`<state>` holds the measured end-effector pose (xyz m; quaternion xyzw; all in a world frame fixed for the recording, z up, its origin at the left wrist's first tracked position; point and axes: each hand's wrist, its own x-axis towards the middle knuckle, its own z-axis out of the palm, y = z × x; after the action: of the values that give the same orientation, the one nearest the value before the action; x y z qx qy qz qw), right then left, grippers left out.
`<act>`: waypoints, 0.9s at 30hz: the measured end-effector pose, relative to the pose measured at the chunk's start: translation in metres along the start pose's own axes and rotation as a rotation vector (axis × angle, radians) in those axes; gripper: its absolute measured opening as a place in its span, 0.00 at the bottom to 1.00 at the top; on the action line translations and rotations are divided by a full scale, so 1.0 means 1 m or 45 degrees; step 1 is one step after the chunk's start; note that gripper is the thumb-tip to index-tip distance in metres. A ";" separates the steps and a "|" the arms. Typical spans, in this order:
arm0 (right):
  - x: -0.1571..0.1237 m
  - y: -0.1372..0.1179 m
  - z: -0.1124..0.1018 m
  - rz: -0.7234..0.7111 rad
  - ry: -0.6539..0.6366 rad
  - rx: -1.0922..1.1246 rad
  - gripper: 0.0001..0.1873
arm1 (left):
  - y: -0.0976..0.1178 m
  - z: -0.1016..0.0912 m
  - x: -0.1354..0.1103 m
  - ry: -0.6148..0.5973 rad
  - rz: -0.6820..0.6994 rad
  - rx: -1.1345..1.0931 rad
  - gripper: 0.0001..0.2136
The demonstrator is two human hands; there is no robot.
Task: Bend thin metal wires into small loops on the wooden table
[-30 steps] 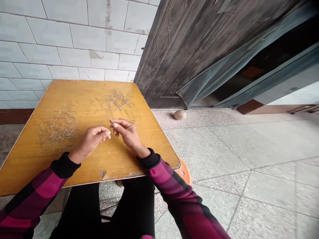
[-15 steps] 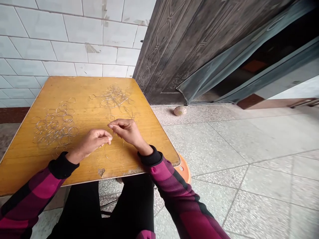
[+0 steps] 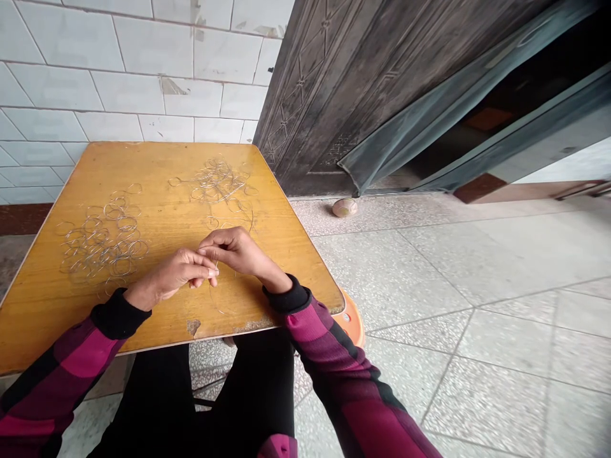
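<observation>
Over the front half of the wooden table, my left hand (image 3: 179, 275) pinches a thin wire (image 3: 214, 299), whose loose end hangs down below the fingers. My right hand (image 3: 238, 251) is closed in a pinch just above and meets the left fingertips. Its thumb and forefinger seem to be on the same wire, though the contact point is hidden by the fingers. To the left lies a spread of wire rings (image 3: 102, 238). Behind my right hand is a tangled heap of thin wire (image 3: 219, 181), with a few loose strands trailing toward the hand.
The yellow-brown table (image 3: 157, 184) has a chipped front edge and stands by a white tiled wall (image 3: 153, 54). An orange stool (image 3: 352, 321) shows beyond its right corner. A roundish object (image 3: 344, 207) lies on the floor near the dark carved door (image 3: 329, 95).
My right hand has moved slightly left, and its fingertips now meet those of my left hand. The hanging wire end has shifted to the right.
</observation>
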<state>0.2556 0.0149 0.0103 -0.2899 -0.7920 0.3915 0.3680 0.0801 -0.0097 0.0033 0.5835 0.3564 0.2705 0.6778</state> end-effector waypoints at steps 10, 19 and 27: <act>0.002 0.006 0.003 0.254 0.278 0.382 0.16 | 0.001 -0.003 0.002 0.317 0.153 -0.153 0.07; 0.004 0.021 0.020 0.328 0.310 0.838 0.13 | 0.000 -0.008 0.004 0.504 0.259 -0.315 0.12; 0.007 0.024 0.030 0.204 0.402 0.864 0.11 | 0.002 0.001 0.003 0.513 0.275 -0.522 0.14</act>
<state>0.2315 0.0210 -0.0199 -0.2692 -0.5257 0.6094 0.5290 0.0830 -0.0081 0.0045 0.4036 0.3574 0.5174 0.6646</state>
